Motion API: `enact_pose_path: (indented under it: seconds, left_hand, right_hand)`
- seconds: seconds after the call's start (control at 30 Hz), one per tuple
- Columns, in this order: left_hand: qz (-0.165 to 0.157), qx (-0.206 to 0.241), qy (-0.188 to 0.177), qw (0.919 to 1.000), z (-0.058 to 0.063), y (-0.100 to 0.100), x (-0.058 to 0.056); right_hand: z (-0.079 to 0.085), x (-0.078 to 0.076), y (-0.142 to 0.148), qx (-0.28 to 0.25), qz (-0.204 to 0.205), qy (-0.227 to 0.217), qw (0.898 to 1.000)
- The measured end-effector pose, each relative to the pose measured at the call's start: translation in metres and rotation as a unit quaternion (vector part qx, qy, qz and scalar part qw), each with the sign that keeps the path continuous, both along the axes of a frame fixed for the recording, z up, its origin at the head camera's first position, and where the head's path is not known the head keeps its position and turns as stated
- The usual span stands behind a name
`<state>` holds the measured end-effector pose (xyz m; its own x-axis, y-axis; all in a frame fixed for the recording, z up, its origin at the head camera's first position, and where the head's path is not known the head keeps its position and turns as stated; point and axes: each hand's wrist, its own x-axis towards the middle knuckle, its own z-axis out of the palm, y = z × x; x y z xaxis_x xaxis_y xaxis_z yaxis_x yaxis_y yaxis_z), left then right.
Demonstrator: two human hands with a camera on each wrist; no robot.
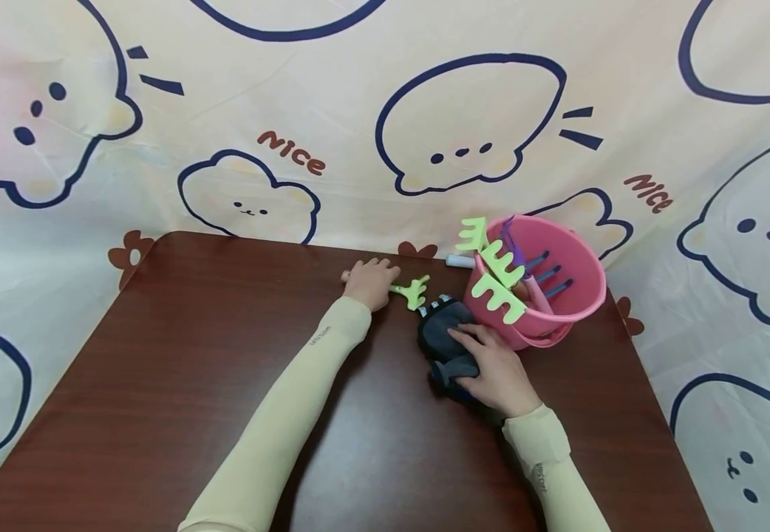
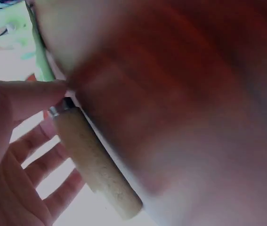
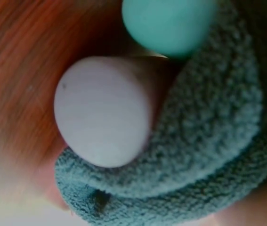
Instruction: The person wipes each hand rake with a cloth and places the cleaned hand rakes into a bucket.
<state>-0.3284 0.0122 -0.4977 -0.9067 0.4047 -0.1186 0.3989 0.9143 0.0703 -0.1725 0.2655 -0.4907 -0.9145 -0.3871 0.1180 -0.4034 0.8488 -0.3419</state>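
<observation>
A pink bucket [image 1: 574, 314] with smooth walls and a round mouth stands on the table [image 1: 159, 406], whose dark reddish-brown surface shows wood grain; behind it hangs a pale cloth [image 1: 345, 89] printed with cartoon outlines. Three flat, light-green toothed heads [image 1: 503, 264] project over the bucket's left rim, with a purple piece [image 1: 513, 246] and slim blue shapes [image 1: 548, 274] inside. A pale cylinder [image 1: 460, 261] lies just beside the bucket's far left side. Left of the bucket and apart from it lies a small rake [image 1: 414, 292], its green head toothed, its wooden handle [image 2: 100, 162] a plain cylinder joined by a shiny metal collar [image 2: 63, 106]. The rake's long axis runs nearly crosswise, teeth toward the bucket, handle end away from it. The left hand [image 1: 370, 284] grips the rake, thumb and fingers on opposite sides near the collar. Just left of the bucket and toward its near side, a dark, soft-looking bundle [image 1: 441, 332] runs lengthwise from far to near, pale tips at its far end; the right hand [image 1: 496, 373] holds it, fingers bent over it. The right wrist view shows grey-green looped fabric [image 3: 213, 113] around a smooth white rounded form [image 3: 105, 110], beside a teal one [image 3: 166, 21].
</observation>
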Motion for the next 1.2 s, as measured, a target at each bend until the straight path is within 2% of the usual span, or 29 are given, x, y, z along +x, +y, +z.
enact_pose_path:
  seconds: [0.13,0.27,0.33,0.37,0.43,0.5,0.53,0.6,0.7,0.73,0.77,0.8,0.83,0.87,0.93,1.0,1.07,1.13,1.2]
  left_hand:
    - [0.001,0.029,-0.008,0.9996,0.001,-0.006,0.006]
    - [0.008,0.082,0.011,0.9966,-0.001,-0.01,0.011]
    - [0.027,0.137,0.031,0.9898,0.0,-0.013,0.014]
    - [0.036,0.172,0.044,0.9835,0.0,-0.015,0.017]
    - [0.047,0.25,0.067,0.9647,0.003,-0.021,0.025]
    - [0.051,0.328,0.076,0.9403,0.005,-0.027,0.035]
    - [0.054,0.366,0.068,0.9267,0.005,-0.031,0.041]
    - [0.062,0.439,0.029,0.8959,0.006,-0.04,0.055]
    - [0.088,0.538,-0.061,0.8361,0.006,-0.05,0.074]
    - [0.098,0.564,-0.097,0.8145,0.007,-0.052,0.079]
    - [0.105,0.581,-0.127,0.7968,0.007,-0.054,0.084]
    - [0.111,0.592,-0.152,0.7837,0.008,-0.055,0.088]
    - [0.111,0.598,-0.174,0.7747,0.009,-0.056,0.091]
    - [0.108,0.599,-0.188,0.7709,0.01,-0.057,0.095]
    - [0.099,0.6,-0.206,0.7662,0.013,-0.059,0.102]
    - [0.085,0.599,-0.215,0.7662,0.016,-0.061,0.109]
    - [0.066,0.602,-0.232,0.7611,0.02,-0.062,0.116]
    - [0.046,0.606,-0.251,0.7531,0.023,-0.063,0.122]
    - [0.022,0.612,-0.257,0.7476,0.026,-0.064,0.127]
  right_hand:
    - [0.002,0.0,0.001,0.003,0.0,0.005,1.0]
    - [0.004,0.0,0.002,-0.002,0.002,-0.007,1.0]
    - [0.004,-0.001,0.002,-0.012,0.015,0.015,1.0]
    - [0.004,-0.001,0.002,-0.026,0.021,0.034,0.999]
    - [0.005,0.0,0.002,-0.053,0.035,0.089,0.994]
    - [0.006,0.0,0.001,-0.077,0.046,0.157,0.983]
    - [0.007,0.001,0.0,-0.086,0.048,0.186,0.978]
    - [0.011,0.002,-0.003,-0.089,0.045,0.236,0.967]
    - [0.018,0.006,-0.009,-0.079,0.024,0.305,0.949]
    - [0.021,0.007,-0.011,-0.075,0.014,0.328,0.942]
    - [0.025,0.009,-0.014,-0.072,0.003,0.347,0.935]
    - [0.028,0.011,-0.017,-0.073,-0.005,0.36,0.93]
    - [0.032,0.014,-0.019,-0.079,-0.011,0.368,0.926]
    - [0.035,0.016,-0.022,-0.087,-0.015,0.371,0.925]
    - [0.041,0.022,-0.027,-0.113,-0.018,0.353,0.929]
    - [0.045,0.027,-0.032,-0.155,-0.017,0.315,0.936]
    - [0.049,0.032,-0.034,-0.205,-0.013,0.266,0.942]
    - [0.056,0.036,-0.036,-0.24,-0.003,0.231,0.943]
    - [0.064,0.038,-0.037,-0.262,0.017,0.219,0.94]
